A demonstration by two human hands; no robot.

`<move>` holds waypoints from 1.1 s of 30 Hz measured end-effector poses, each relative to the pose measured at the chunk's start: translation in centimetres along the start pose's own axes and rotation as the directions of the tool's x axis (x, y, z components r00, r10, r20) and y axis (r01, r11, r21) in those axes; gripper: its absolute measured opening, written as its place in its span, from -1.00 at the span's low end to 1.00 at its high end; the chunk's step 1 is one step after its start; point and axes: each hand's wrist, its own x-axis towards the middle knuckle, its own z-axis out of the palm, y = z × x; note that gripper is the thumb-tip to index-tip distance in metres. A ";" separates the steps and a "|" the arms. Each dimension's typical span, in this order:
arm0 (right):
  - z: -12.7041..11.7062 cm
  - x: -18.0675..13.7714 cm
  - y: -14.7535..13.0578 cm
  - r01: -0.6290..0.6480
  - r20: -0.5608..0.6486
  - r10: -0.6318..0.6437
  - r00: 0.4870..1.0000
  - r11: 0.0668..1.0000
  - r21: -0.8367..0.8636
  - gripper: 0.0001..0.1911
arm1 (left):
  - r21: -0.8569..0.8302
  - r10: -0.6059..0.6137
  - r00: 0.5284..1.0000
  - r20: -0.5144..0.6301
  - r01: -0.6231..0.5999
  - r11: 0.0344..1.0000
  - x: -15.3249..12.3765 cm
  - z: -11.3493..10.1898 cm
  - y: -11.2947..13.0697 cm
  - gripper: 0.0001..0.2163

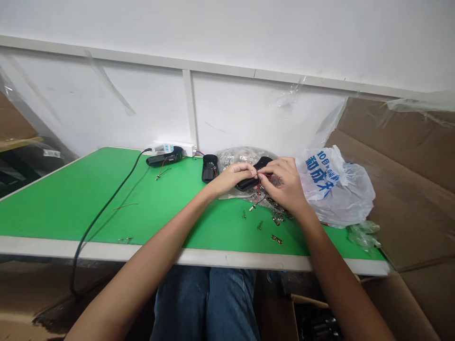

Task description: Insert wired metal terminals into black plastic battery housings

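Observation:
Both my hands meet above the far middle of the green table. My left hand is closed around a black plastic part. My right hand pinches thin red and black wires that hang from that part, with a small metal end near the tabletop. A second black part stands just left of my left hand. Several small metal terminals lie scattered on the table below my right hand.
A clear bag of small metal pieces lies behind my hands. A white printed plastic bag sits to the right. A white power strip and a black device with a cable lie at the back left. Cardboard flanks the right.

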 end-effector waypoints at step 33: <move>0.3 0.2 -0.1 0.058 -0.100 -0.051 0.994 0.996 0.072 -0.90 | -0.106 0.057 0.998 0.004 -0.056 0.993 0.6 -0.4 -1.4 -0.65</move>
